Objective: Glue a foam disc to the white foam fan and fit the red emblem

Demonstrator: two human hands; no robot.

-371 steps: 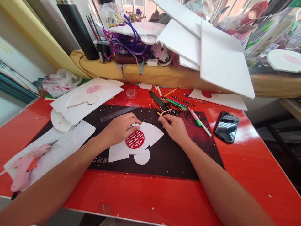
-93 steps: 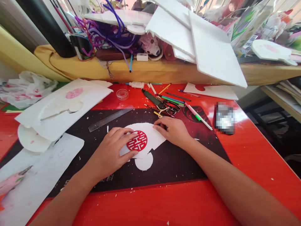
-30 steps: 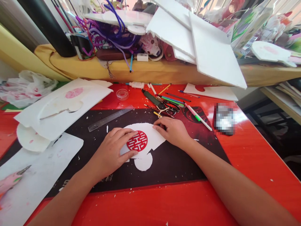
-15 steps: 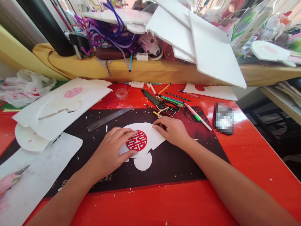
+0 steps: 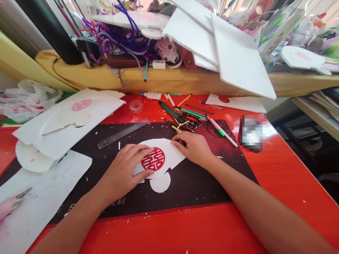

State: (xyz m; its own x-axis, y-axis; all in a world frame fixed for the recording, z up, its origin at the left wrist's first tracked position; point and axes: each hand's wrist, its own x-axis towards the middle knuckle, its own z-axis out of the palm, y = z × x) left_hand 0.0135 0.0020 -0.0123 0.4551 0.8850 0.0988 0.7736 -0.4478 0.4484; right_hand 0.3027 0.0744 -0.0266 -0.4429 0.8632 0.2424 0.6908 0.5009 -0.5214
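Observation:
A white foam cutout (image 5: 173, 155) with a round lobe at its lower edge lies on the black mat (image 5: 185, 190). On its left part rests a red round openwork ornament (image 5: 153, 159). My left hand (image 5: 132, 164) grips the ornament's left edge between thumb and fingers, over the foam. At the cutout's upper right edge, my right hand (image 5: 192, 145) has its fingers curled and pressed together on the foam rim. Its fingertips are partly hidden.
Scissors (image 5: 192, 121), a green cutter (image 5: 169, 111) and several pens lie behind my right hand. A clear ruler (image 5: 123, 133) is at the back left. Foam sheets (image 5: 103, 106) and a blurred-out object (image 5: 253, 134) flank the mat. A cluttered yellow ledge (image 5: 190, 79) runs behind.

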